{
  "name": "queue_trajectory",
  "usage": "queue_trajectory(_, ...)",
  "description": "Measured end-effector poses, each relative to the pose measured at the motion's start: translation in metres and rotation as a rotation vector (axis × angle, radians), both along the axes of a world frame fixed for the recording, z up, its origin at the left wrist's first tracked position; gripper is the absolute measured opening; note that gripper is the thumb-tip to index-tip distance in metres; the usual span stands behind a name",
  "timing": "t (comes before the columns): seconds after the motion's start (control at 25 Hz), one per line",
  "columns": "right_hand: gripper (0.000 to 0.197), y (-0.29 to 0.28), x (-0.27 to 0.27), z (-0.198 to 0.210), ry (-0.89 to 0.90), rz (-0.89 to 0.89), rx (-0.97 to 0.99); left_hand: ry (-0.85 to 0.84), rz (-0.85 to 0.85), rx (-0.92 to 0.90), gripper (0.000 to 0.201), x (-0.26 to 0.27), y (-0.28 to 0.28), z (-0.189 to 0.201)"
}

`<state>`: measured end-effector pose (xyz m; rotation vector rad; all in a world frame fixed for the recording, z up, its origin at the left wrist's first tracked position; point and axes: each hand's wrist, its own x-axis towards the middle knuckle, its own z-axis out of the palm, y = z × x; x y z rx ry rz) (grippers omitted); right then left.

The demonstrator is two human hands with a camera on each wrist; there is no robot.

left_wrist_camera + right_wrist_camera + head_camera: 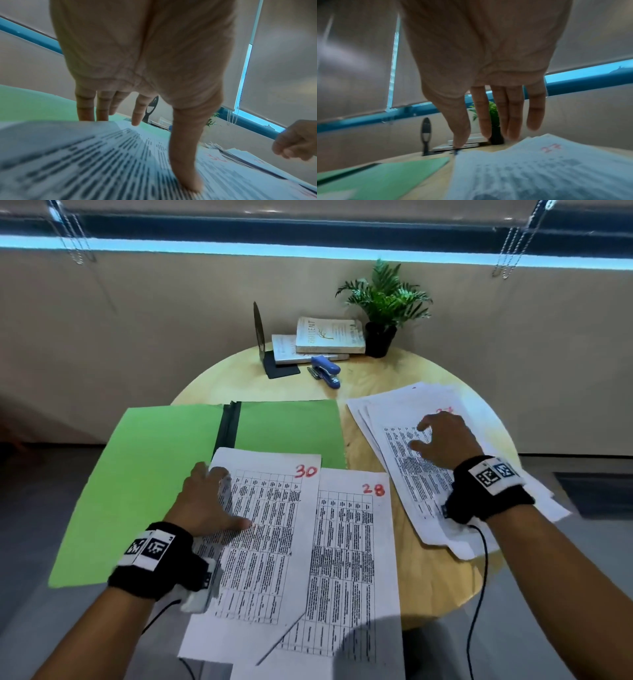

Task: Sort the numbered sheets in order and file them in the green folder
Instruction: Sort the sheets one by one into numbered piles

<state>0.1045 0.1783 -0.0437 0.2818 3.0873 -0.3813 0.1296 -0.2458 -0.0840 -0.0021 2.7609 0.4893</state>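
The green folder (pixel 154 474) lies open on the left half of the round table, its black spine up the middle. Sheet 30 (pixel 274 525) lies partly over the folder's right leaf, and it overlaps sheet 28 (pixel 349 542) to its right. My left hand (pixel 219 501) pinches sheet 30 at its raised left edge, with the thumb (pixel 185 162) pressed on top and the fingers behind the lifted paper. A loose pile of sheets (pixel 411 474) sits at the right with sheet 27 (pixel 551 147) on top. My right hand (pixel 431 436) is over that pile with fingers spread and nothing held.
At the back of the wooden table (pixel 370 446) lie two stacked books (pixel 325 337), a black bookend (pixel 260 337), a blue stapler (pixel 327 369) and a potted plant (pixel 383 313). Sheets 30 and 28 overhang the near table edge. Window blinds hang behind.
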Motion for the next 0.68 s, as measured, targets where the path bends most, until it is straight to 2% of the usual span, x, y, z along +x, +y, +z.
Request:
queue_trajectory(0.08,0.034,-0.026,0.015,-0.007,-0.068,0.1,-0.119,0.051,0.081,0.065,0.114,-0.008,-0.006,0.005)
queue_trajectory(0.16,0.042,-0.045,0.028,-0.017,-0.174,0.139,-0.163,0.104,0.169,0.171,0.102,-0.014,-0.013,0.009)
queue_trajectory(0.24,0.059,-0.053,0.036,-0.024,-0.258,0.169,-0.117,0.142,0.208,0.221,0.077,-0.015,-0.023,0.009)
queue_trajectory(0.32,0.068,-0.053,0.041,-0.028,-0.3,0.163,-0.129,0.188,0.187,0.184,0.039,-0.014,-0.03,0.005)
queue_trajectory(0.4,0.053,-0.051,0.042,-0.03,-0.265,0.107,-0.273,0.197,0.2,0.189,0.012,-0.011,-0.034,0.0)
queue_trajectory(0.56,0.024,-0.049,0.043,-0.022,-0.112,0.045,-0.489,0.22,0.25,0.218,0.022,-0.01,-0.039,-0.007)
queue_trajectory(0.64,0.022,-0.054,0.052,-0.018,-0.043,-0.009,-0.698,0.275,0.237,0.246,0.026,-0.01,-0.039,-0.003)
queue_trajectory(0.68,0.027,-0.056,0.059,-0.019,-0.042,-0.027,-0.75,0.314,0.224,0.257,0.029,-0.01,-0.036,0.001)
